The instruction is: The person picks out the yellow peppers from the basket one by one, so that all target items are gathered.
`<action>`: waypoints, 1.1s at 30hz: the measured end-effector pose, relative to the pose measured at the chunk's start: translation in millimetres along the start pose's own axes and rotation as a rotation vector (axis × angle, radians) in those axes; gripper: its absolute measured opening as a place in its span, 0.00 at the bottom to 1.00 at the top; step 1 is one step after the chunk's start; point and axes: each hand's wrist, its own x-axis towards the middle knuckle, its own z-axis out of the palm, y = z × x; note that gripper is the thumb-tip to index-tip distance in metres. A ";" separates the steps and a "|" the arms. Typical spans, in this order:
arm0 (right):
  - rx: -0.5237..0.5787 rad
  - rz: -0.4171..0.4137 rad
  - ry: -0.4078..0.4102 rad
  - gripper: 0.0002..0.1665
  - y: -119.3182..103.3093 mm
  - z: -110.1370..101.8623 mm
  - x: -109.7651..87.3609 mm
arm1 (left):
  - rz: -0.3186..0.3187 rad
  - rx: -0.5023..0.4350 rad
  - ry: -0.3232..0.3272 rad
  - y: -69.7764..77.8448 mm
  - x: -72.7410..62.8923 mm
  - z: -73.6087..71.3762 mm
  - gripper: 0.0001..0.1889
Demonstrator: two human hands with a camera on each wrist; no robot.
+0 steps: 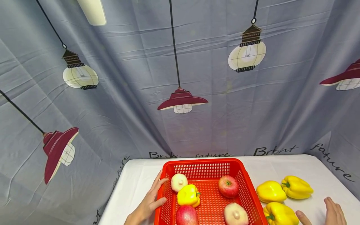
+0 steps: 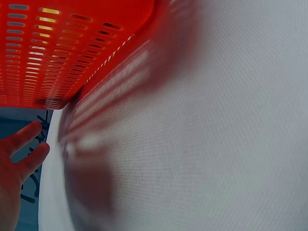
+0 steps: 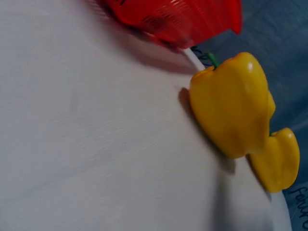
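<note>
A red plastic basket (image 1: 206, 160) stands on the table, with my left hand (image 1: 149, 200) at its left rim, fingers extended. Inside are a yellow bell pepper (image 1: 187, 195), a red apple (image 1: 228, 186), a second red fruit (image 1: 187, 215) cut off by the frame, and two pale round items with small knobs, one (image 1: 179, 182) at the back left and one (image 1: 236, 214) at the front right. Right of the basket lie three yellow bell peppers (image 1: 271, 191). Beside the nearest one is my right hand (image 1: 329, 214), fingers spread and holding nothing; its lower part is out of frame.
A white cloth covers the table (image 1: 132, 175). Behind it hangs a grey curtain (image 1: 208, 134) printed with lamps and lettering. In the right wrist view, the peppers (image 3: 231, 106) lie near the table's edge, with the basket (image 3: 178, 21) beyond.
</note>
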 end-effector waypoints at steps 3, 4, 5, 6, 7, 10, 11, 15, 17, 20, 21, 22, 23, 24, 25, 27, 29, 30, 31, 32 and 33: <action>0.012 -0.058 -0.024 0.70 -9.2 -6.0 1.7 | -0.003 -0.001 -0.002 -0.4 0.1 0.1 0.31; 0.019 -0.077 -0.037 0.69 -12.0 -7.6 3.4 | -0.002 -0.004 -0.002 -0.6 0.0 0.1 0.31; 0.020 -0.098 -0.053 0.69 -14.8 -9.3 4.7 | -0.001 -0.005 -0.002 -0.9 0.0 0.3 0.31; 0.022 -0.112 -0.076 0.69 -18.3 -11.3 6.1 | 0.001 -0.002 -0.002 -1.3 0.0 0.3 0.31; 0.026 -0.129 -0.096 0.68 -22.3 -13.7 7.0 | -0.001 -0.002 -0.003 -1.2 0.1 0.4 0.31; 0.019 -0.190 -0.142 0.68 -32.3 -18.7 9.7 | -0.002 0.000 -0.003 -0.9 0.3 0.4 0.31; 0.016 -0.208 -0.158 0.68 -35.2 -20.2 10.3 | 0.000 0.003 -0.002 -0.8 0.3 0.3 0.31; 0.016 -0.261 -0.219 0.68 -46.1 -26.3 14.0 | -0.002 -0.004 -0.003 -0.5 0.3 0.3 0.31; 0.007 -0.275 -0.259 0.68 -51.5 -30.3 17.1 | -0.002 -0.008 -0.003 -0.5 0.2 0.4 0.31; -0.010 -0.300 -0.322 0.66 -60.3 -36.1 22.6 | -0.005 -0.016 -0.005 -0.7 0.0 0.4 0.31; -0.014 -0.307 -0.342 0.66 -63.4 -37.4 24.1 | -0.004 -0.023 -0.006 -0.6 -0.1 0.4 0.31; -0.013 -0.309 -0.360 0.65 -66.7 -38.5 25.3 | -0.002 -0.027 -0.006 -0.5 -0.2 0.4 0.31; -0.006 -0.314 -0.377 0.65 -69.9 -39.5 26.0 | -0.001 -0.029 -0.006 -0.3 -0.3 0.3 0.31; 0.001 -0.317 -0.394 0.64 -73.4 -40.3 26.4 | 0.000 -0.029 -0.006 -0.2 -0.3 0.2 0.30; 0.012 -0.320 -0.409 0.64 -76.8 -40.8 26.6 | 0.002 -0.023 -0.005 0.0 -0.4 0.1 0.30; 0.047 -0.345 -0.421 0.62 -82.8 -41.4 26.4 | -0.003 -0.017 -0.005 0.9 -0.3 -0.2 0.30; 0.099 -0.378 -0.431 0.59 -88.3 -41.9 25.8 | -0.015 -0.014 -0.008 1.6 -0.1 -0.4 0.30; 0.127 -0.398 -0.432 0.58 -90.6 -42.3 25.5 | -0.018 -0.014 -0.010 1.9 0.0 -0.6 0.30; 0.150 -0.411 -0.441 0.57 -93.1 -42.3 25.7 | -0.021 -0.013 -0.011 2.2 0.1 -0.7 0.30; 0.170 -0.427 -0.451 0.57 -95.6 -42.4 25.9 | -0.025 -0.011 -0.011 2.4 0.3 -0.9 0.30; 0.180 -0.444 -0.453 0.56 -98.4 -42.6 26.3 | -0.021 -0.006 -0.012 2.4 0.4 -1.0 0.30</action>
